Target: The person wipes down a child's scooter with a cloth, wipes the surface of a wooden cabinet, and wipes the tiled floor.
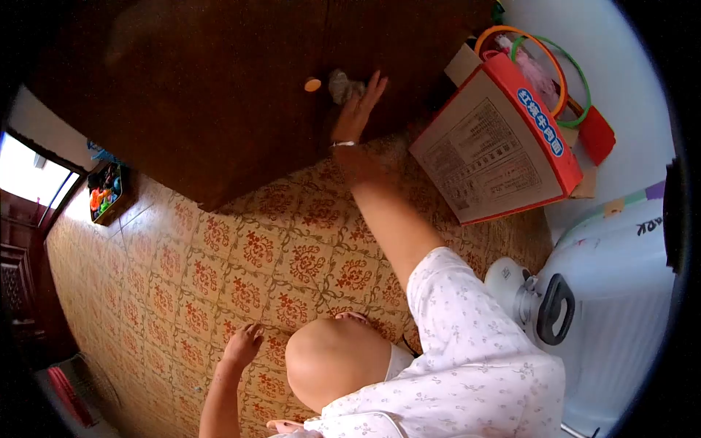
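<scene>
My right hand (358,109) reaches up to the dark brown wooden surface (219,95), its fingers stretched out beside and partly over a crumpled greyish cloth (340,86). The cloth lies against the wood under or next to my palm. Just left of it, a small round orange-tan spot (312,85) shows on the wood. Low in the view, my left hand (244,344) hangs above the patterned floor (248,292) beside my bent knee, fingers slightly curled and holding nothing visible.
A red-edged cardboard box (489,146) with orange and green hoops (577,80) stands at the upper right. A white appliance with a black handle (556,309) is at the right. A box of small toys (106,193) sits at the far left, near a dark door (22,270).
</scene>
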`<state>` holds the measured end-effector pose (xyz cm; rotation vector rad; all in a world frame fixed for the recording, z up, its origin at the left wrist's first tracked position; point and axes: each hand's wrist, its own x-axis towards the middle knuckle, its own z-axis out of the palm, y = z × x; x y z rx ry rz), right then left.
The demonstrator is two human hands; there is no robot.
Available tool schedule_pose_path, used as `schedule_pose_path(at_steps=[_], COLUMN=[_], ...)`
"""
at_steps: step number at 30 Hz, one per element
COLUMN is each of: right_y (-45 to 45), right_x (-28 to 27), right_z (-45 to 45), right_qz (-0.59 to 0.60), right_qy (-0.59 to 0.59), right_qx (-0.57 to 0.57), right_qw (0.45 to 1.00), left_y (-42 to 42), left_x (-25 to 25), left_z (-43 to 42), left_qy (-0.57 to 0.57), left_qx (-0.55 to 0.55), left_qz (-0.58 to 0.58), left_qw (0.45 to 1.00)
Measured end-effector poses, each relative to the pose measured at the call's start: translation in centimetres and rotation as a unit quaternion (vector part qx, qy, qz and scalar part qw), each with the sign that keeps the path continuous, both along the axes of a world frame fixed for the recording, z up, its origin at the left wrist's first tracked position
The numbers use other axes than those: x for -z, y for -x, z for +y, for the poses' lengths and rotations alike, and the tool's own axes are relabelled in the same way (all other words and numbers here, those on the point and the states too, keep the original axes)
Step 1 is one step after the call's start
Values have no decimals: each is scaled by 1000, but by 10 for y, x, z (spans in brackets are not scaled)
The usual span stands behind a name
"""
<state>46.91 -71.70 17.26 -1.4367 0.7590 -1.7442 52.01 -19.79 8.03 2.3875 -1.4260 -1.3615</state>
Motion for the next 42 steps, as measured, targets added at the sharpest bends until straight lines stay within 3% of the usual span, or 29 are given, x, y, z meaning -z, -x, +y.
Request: schedule_pose_path(at_steps=[1, 3, 9, 16, 17, 18, 20, 22, 27, 35, 39, 42], right_y=[-5, -13, 11, 71, 82, 93, 110, 118, 124, 139, 103, 39], right_x=[21, 58, 95, 33, 17, 1, -25, -37, 23, 153, 181, 194], right_z=[0, -1, -8, -59, -68, -79, -95, -102, -82, 4, 44, 87], right_qz=[0, -192, -186, -16, 17, 50, 103, 144, 243, 408, 497, 557], right_qy=[0, -264, -325, -229, -200, -172, -127, -114, -153, -234, -185, -94], right_qx=[6, 2, 25, 43, 46, 47, 40, 27, 43, 45, -15, -125], right_qw=[1000, 945, 927, 972, 978, 983, 986, 983, 957, 881, 848, 816], left_y=[1, 2, -4, -10, -17, -10, -9, -4, 15, 25, 36, 51], left_x=[2, -11, -13, -31, 22, -13, -8, 12, 20, 31, 37, 39], left_z=[3, -5, -4, -30, -1, -26, -31, -22, -27, 21, 56, 67], left_qy=[4, -13, -61, -66, 25, -11, -47, 25, 13, 37, 45, 65], left_qx=[3, -9, -37, -31, 58, -2, -36, 17, 13, -26, -131, -171], left_qz=[3, 28, 25, 24, -31, 1, 37, 13, 79, 63, 81, 79], left_qw=[1000, 999, 997, 997, 998, 1000, 998, 999, 997, 997, 987, 980])
